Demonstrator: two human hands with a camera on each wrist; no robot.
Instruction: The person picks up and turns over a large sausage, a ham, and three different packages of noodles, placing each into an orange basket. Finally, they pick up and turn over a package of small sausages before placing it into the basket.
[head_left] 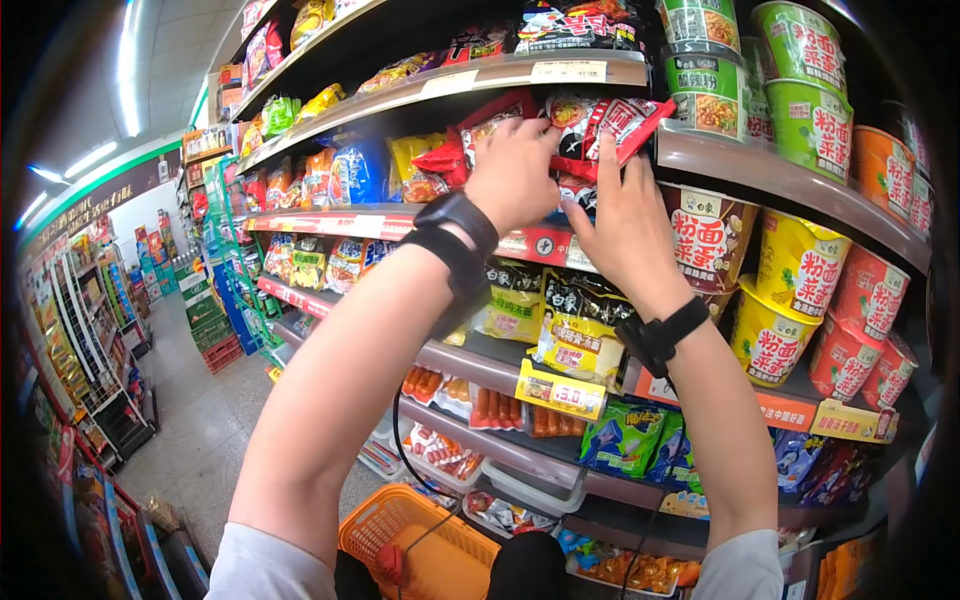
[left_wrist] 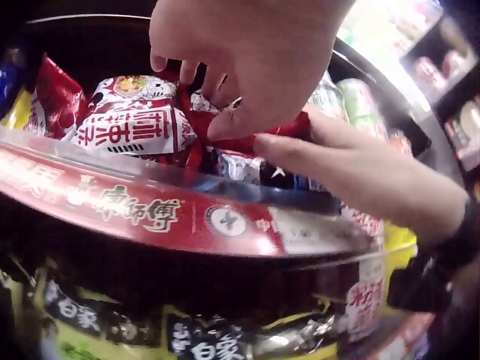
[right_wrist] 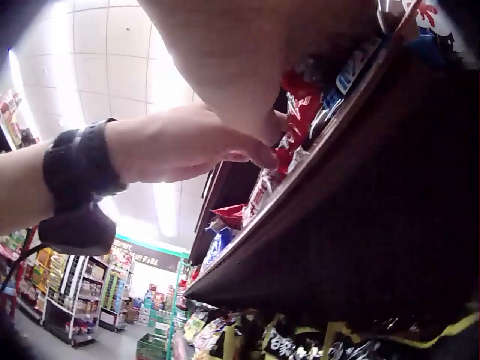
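1. The left hand [head_left: 515, 170] is bending its fingers over the packets; whether it is pinching one I cannot tell. The right hand [head_left: 625, 220] is spreading fairly straight fingers over a glossy red-and-white plastic noodle packet [head_left: 628, 120].
2. That packet is lying tilted among others near the shelf's right end, behind a red printed strip [left_wrist: 142, 210].
3. If the step is sorting or drawing out a packet, it likely calls for one hand to be steadying its neighbours while the other is lifting by the crimped edge, not squeezing the brittle noodles, and clearing the strip's lip.
4. The strip is reading 康師傅 beside a round emblem.
5. Below, yellow-and-black plastic packets [head_left: 575, 335] are showing 白象.
6. To the right, yellow paper cups [head_left: 800, 260] are carrying 粉面菜蛋; a green-and-white cup [head_left: 700, 90] is saying 酸辣粉.
7. Above, a black packet [head_left: 580, 25] is bearing 불닭.
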